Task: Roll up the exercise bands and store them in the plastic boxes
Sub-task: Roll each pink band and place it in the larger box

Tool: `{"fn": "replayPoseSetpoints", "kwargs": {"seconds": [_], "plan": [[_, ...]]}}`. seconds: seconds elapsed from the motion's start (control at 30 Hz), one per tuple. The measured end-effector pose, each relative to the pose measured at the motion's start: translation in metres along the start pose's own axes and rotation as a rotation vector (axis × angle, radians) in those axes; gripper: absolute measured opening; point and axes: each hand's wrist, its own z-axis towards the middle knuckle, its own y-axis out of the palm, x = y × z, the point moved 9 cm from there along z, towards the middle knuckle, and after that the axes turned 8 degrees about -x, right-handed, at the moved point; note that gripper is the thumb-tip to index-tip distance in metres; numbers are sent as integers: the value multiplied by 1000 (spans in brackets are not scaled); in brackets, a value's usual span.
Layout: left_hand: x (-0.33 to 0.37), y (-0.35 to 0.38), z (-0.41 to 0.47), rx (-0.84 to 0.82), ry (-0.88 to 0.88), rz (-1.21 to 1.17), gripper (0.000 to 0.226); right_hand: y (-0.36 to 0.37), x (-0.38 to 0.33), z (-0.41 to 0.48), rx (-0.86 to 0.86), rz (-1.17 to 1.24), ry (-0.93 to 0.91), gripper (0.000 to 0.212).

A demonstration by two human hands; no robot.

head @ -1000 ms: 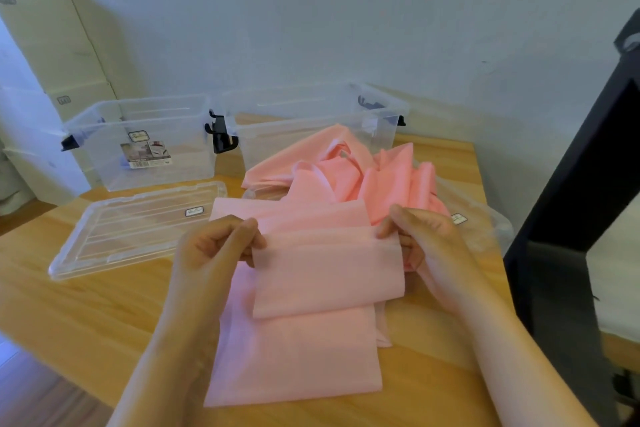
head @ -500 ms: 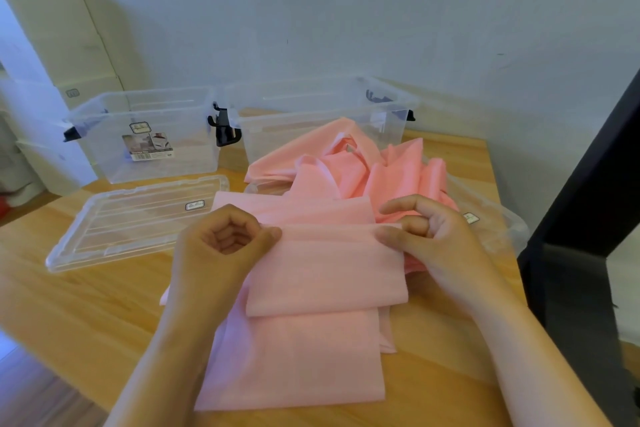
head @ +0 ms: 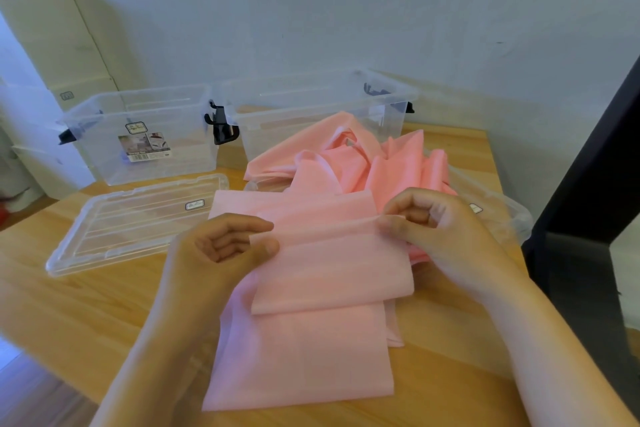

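A wide pink exercise band (head: pixel 325 274) lies flat on the wooden table (head: pixel 69 315), its near end folded back over itself. My left hand (head: pixel 221 253) pinches the left end of the fold and my right hand (head: pixel 436 229) pinches the right end. Behind the fold, the rest of the pink band material (head: pixel 360 163) lies bunched in a heap. Two clear plastic boxes stand open at the back: the left box (head: pixel 145 139) with a label and the right box (head: pixel 311 114), partly hidden by the heap.
A clear lid (head: pixel 131 222) lies flat left of the band. Another clear lid (head: pixel 498 215) lies under the heap at the right. A dark frame (head: pixel 595 191) stands past the table's right edge. Cardboard boxes (head: pixel 52 38) stand at the far left against the wall.
Both hands have curled their fingers more tightly onto the folded edge, and the fold has shifted slightly toward the heap. The camera has moved a little.
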Motion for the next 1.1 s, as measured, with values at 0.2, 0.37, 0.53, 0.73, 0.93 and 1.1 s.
{"fn": "replayPoseSetpoints", "kwargs": {"seconds": [0.2,0.37,0.53,0.73,0.93,1.1], "plan": [[3,11,2,-107,17,-37,7,9,-2,-4,-58,-25,5,9],[-1,16,-1,-151,-42,-90,16,8,1,-3,-18,6,46,8],[0,15,-2,-144,-35,-148,18,3,3,-3,31,29,66,5],[4,14,0,-150,21,-103,20,1,0,-4,40,53,53,6],[4,8,-1,-85,34,-78,14,2,1,-3,29,61,60,6],[10,2,-3,28,79,-40,19,7,-1,-4,-16,67,56,9]]}}
